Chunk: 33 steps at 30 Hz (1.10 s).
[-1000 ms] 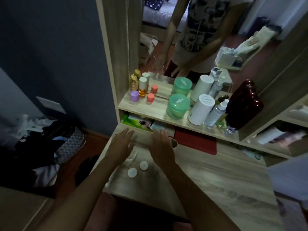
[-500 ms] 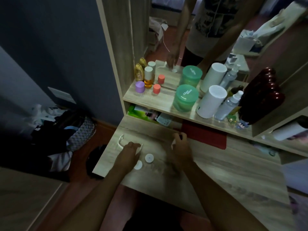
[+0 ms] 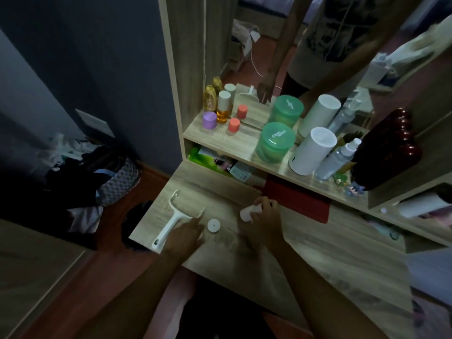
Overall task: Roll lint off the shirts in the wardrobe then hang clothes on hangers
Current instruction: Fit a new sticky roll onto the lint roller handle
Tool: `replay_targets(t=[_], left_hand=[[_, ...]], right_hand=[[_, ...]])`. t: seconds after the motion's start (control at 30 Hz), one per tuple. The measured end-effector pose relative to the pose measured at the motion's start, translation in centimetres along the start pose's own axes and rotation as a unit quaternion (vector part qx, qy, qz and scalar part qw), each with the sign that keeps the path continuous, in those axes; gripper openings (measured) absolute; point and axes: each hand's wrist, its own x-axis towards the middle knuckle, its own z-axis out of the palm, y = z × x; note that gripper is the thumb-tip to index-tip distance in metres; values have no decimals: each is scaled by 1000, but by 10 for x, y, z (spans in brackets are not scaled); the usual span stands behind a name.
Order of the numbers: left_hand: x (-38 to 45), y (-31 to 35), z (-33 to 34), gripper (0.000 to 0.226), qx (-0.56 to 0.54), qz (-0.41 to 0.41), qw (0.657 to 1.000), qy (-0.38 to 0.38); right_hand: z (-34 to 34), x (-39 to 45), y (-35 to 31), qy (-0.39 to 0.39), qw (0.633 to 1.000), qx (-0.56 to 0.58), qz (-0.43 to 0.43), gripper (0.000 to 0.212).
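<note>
A white lint-roller handle with a forked head lies on the wooden dressing table, without its roll. My left hand rests beside its handle, fingers down on the table near a second cap that it mostly hides. A small round white cap lies just right of that hand. My right hand is shut on a white roll, held low over the table.
A shelf under the mirror holds a green jar, a white cylinder, a spray bottle, small bottles and a dark red bottle. A red mat lies under it. Clothes pile on the floor left.
My right hand has picked up the white roll and lifted it. My left hand slid back off the roller handle, which now lies uncovered. The camera has moved closer to the table.
</note>
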Motion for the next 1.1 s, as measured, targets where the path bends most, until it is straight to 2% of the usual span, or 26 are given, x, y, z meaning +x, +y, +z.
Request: replay_targets(t=[0.03, 0.17, 0.23, 0.27, 0.3, 0.37, 0.4, 0.43, 0.53, 0.63, 0.77, 0.97, 1.03, 1.1], left_hand=[[0, 0, 2, 37, 6, -1, 1000, -3], [2, 4, 7, 41, -8, -17, 1000, 5], [3, 8, 3, 44, -95, -33, 995, 15], [3, 11, -1, 44, -169, -62, 982, 47], [5, 14, -10, 40, -262, -103, 954, 101], [13, 18, -37, 27, -447, -182, 856, 187], [18, 21, -52, 25, -535, -197, 800, 187], [22, 23, -66, 28, -595, -193, 761, 172], [27, 32, -96, 33, -658, -170, 718, 151], [25, 34, -108, 27, -709, -170, 657, 191], [20, 27, -116, 25, -717, -165, 640, 222], [21, 27, -127, 20, -736, -177, 600, 260], [21, 25, -131, 22, -723, -171, 614, 267], [21, 23, -133, 28, -680, -160, 660, 277]], right_hand=[[-1, 0, -1, 1, 1000, 6, -14, 39], [-1, 4, -11, -7, 997, 71, 18, 25], [-2, 6, -19, -25, 989, 139, 44, 27], [-3, 7, -22, -35, 981, 182, 57, 27], [-5, 9, -27, -43, 968, 235, 71, 27], [-11, 11, -40, -74, 937, 329, 93, 23], [-14, 12, -48, -93, 924, 359, 97, 22], [-17, 12, -57, -112, 908, 392, 100, 23], [-13, 18, -78, -152, 853, 488, 100, 26], [-8, 23, -93, -166, 830, 520, 113, 28], [-4, 24, -107, -182, 807, 550, 113, 28], [4, 23, -126, -167, 822, 537, 94, 32], [5, 24, -127, -186, 816, 540, 95, 28], [7, 25, -128, -200, 810, 543, 97, 20]])
